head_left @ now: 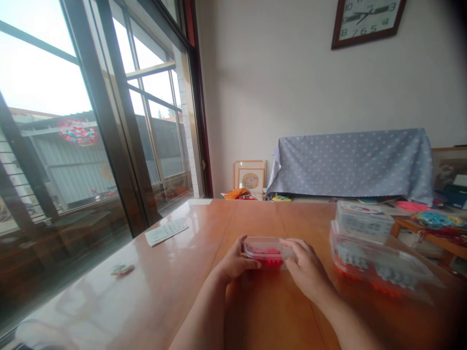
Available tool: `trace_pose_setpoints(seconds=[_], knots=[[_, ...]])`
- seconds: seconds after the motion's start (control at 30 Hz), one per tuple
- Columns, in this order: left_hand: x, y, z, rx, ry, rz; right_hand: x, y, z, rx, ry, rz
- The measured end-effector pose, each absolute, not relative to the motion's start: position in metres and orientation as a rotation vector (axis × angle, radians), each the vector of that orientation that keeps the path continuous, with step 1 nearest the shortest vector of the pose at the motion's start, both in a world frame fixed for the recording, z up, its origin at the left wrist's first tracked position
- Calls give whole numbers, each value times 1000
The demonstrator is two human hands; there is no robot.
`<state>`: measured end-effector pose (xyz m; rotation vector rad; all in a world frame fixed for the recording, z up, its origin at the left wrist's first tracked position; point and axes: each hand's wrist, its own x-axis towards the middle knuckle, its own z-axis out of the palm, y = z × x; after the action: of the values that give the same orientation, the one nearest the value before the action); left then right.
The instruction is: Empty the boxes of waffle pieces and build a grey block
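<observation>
Grasping a clear box [268, 249] of red pieces [270, 263] on the table [160, 296], the left hand [235, 262] and right hand [308, 270] both clench its ends, near a plastic bag [379, 267].

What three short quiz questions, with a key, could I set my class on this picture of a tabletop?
1. What do the bare left hand and the bare right hand both touch?
2. True or false: the white paper slip lies on the glossy wooden table to the right of both hands.
3. What hangs on the white wall above the grey dotted cloth?
A) a brown-framed clock
B) a mirror
C) a calendar

Key:
1. A small clear plastic box with red contents.
2. False: it lies to their left.
3. A.
</observation>
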<state>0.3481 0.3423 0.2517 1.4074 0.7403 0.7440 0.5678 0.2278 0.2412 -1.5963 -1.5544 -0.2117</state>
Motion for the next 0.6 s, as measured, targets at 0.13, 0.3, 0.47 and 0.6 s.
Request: trace_pose_setpoints(seconds=[0.13, 0.3, 0.47, 0.6], knots=[[346, 345, 252, 1419, 741, 724, 575, 227, 239, -1583, -1657, -75], [342, 348, 250, 1450, 739, 721, 583, 229, 240, -1572, -1710, 5], [340, 350, 248, 1432, 736, 712, 587, 231, 239, -1555, -1744, 39], [340, 349, 246, 1426, 725, 721, 587, 230, 240, -1526, -1744, -3]])
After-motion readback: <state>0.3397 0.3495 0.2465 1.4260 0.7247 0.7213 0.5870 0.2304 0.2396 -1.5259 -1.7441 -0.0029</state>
